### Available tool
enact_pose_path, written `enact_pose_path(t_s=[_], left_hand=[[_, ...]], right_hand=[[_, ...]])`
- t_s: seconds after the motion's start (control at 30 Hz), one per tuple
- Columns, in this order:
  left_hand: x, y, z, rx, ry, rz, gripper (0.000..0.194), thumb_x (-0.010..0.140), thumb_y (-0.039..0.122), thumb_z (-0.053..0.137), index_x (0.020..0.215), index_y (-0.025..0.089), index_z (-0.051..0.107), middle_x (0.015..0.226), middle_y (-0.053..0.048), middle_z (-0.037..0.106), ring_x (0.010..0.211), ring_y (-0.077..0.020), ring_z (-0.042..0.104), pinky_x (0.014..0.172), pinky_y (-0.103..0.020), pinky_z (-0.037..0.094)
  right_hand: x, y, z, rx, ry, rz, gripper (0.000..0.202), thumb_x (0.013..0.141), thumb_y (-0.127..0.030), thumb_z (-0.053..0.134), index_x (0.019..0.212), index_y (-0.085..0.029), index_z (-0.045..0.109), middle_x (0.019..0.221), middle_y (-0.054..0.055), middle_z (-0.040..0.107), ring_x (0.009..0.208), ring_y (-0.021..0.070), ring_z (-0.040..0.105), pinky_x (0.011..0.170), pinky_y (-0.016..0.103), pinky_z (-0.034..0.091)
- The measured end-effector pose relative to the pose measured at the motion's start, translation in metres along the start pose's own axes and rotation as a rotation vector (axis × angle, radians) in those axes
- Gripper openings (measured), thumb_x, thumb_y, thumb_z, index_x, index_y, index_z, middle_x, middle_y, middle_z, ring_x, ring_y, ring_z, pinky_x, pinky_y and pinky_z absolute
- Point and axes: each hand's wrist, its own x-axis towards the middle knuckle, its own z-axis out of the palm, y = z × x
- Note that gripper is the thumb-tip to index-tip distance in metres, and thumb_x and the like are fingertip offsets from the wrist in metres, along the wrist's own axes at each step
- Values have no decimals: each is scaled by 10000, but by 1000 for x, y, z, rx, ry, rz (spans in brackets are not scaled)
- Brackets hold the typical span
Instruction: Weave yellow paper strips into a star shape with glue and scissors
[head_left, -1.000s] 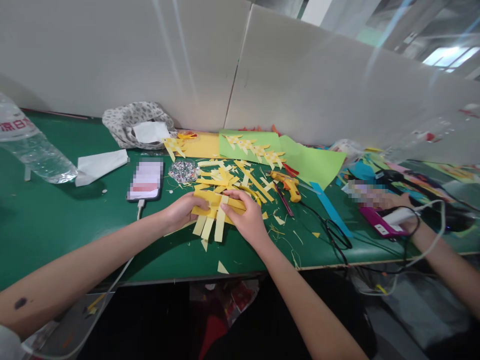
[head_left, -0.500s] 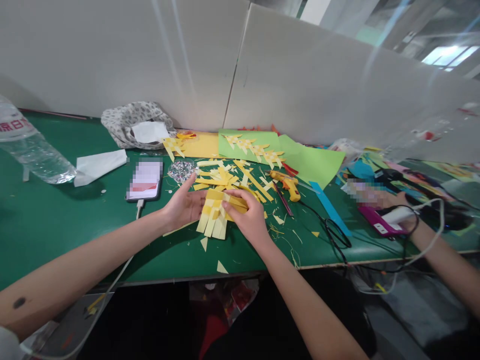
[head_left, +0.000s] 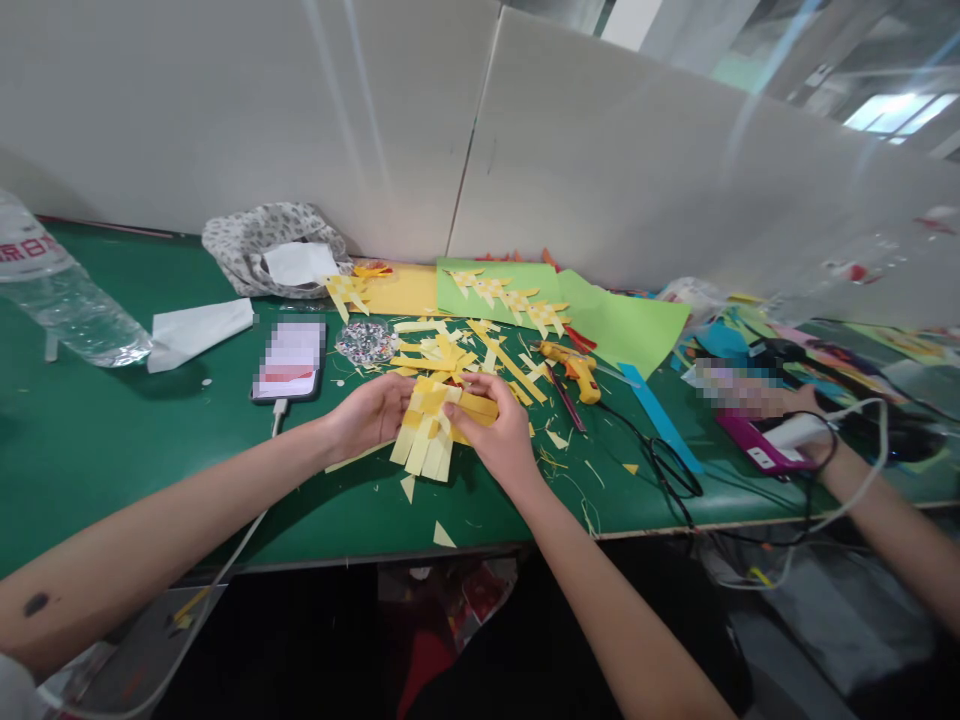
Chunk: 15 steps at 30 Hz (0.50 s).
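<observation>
— Where is the woven yellow paper piece (head_left: 431, 425)?
— On the green worktop (head_left: 112, 440), near the front edge, with the loose yellow strips (head_left: 450, 350) at its 12 o'clock.
— And the hands?
— The left hand (head_left: 371, 412) grips its 9 o'clock edge, fingers curled narrow on the paper. The right hand (head_left: 499, 435) pinches a strip at its 3 o'clock side, fingers closed on it.
— Anything around?
— A phone (head_left: 289, 362) at 10 o'clock, a yellow glue gun (head_left: 574, 368) at 2 o'clock, and another person's hand (head_left: 780, 410) far off at 3 o'clock.
</observation>
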Motion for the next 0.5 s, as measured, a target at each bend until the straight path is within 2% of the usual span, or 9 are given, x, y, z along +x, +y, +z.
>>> enact_pose_path(t_s=[0.07, 0.17, 0.37, 0.5], left_hand=[[0, -3, 0, 39, 53, 48, 159, 785, 167, 511, 834, 116, 654, 864, -88, 693, 723, -145, 632, 731, -254, 487], [1, -7, -2, 118, 102, 103, 82, 741, 161, 618, 802, 133, 665, 822, -65, 694, 705, -134, 635, 709, -239, 490], [1, -11, -5, 280, 49, 90, 217, 736, 332, 662, 804, 126, 661, 817, -79, 694, 644, -131, 630, 608, -231, 498], [0, -10, -3, 276, 115, 90, 233, 722, 354, 674, 816, 142, 648, 810, -65, 694, 629, -140, 633, 562, -234, 505]], right_hand=[[0, -1, 0, -5, -4, 15, 321, 662, -349, 669, 940, -224, 568, 884, 41, 632, 835, 192, 609, 757, 359, 500], [-2, -2, 2, -22, -22, 22, 349, 655, -351, 673, 959, -226, 557, 851, 30, 629, 792, 184, 608, 741, 347, 494], [-3, 1, 7, -21, -70, 8, 390, 651, -302, 664, 1008, -229, 527, 805, 12, 596, 732, 171, 593, 703, 329, 487], [-3, 0, 7, 20, -132, 0, 402, 655, -233, 634, 1038, -232, 513, 878, 29, 589, 819, 186, 589, 754, 342, 485]])
